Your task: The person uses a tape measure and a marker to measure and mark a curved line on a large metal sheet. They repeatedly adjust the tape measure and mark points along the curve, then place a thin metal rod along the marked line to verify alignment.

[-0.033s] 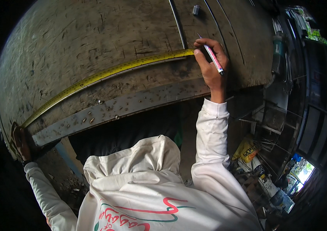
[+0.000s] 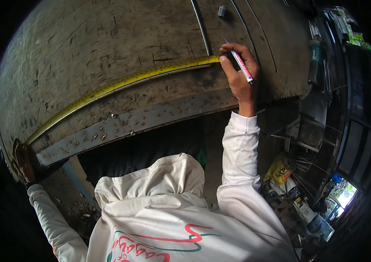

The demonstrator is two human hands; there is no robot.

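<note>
A yellow measuring tape [image 2: 126, 81] stretches in a long curve over the worn wooden tabletop. Along its near side lies a thin metal rod or strip [image 2: 168, 71]. My right hand [image 2: 241, 74] pinches the tape's right end between thumb and forefinger. That same hand also holds a white marker pen [image 2: 241, 66] with pink print, slanting across the fingers, dark end toward the wrist. At the far left corner my left hand [image 2: 23, 161] is closed at the tape's other end, in shadow; its fingers and any tape case are hard to make out.
A grey metal strip [image 2: 150, 113] with bolts and small brown bits edges the table's near side. Metal rods [image 2: 201, 27] and a small grey cylinder [image 2: 222, 11] lie at the back. Below right, a yellow bag [image 2: 279, 169] sits among clutter.
</note>
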